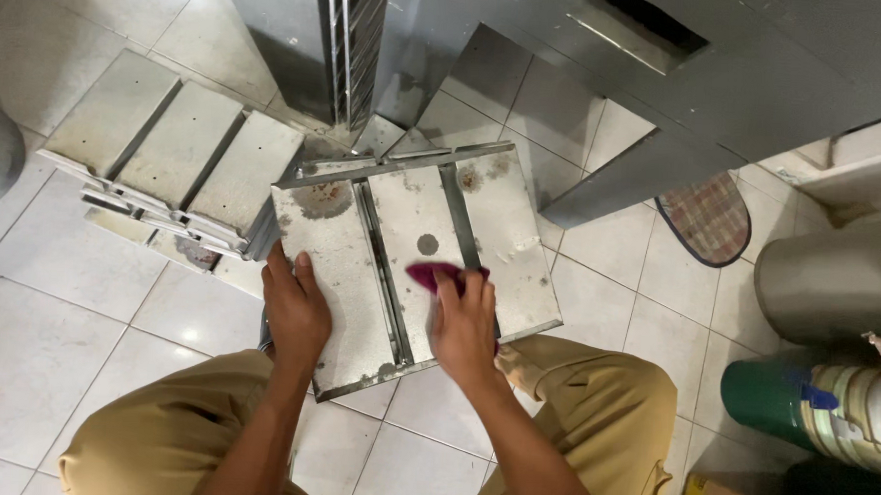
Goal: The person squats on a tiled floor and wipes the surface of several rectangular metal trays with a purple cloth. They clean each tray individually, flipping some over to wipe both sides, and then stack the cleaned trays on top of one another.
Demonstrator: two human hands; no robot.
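In the middle of the frame I see a three-section metal tray (504, 242) lying upside down across my knees, its flat bottoms stained with brown patches. My left hand (297, 311) rests flat on the leftmost section near its lower edge, fingers together and stretched out, thumb at the tray's left rim. My right hand (465, 324) presses a magenta cloth (440, 273) onto the middle section, fingers curled down over the cloth so only its upper end shows. A dark round spot sits just above the cloth. At the upper left of the frame a stack of similar trays (175, 148) lies on the white tiled floor (57, 332), touching the held tray's left corner. At the lower right stand a green cylinder (767, 397) and a grey bin (830, 281).
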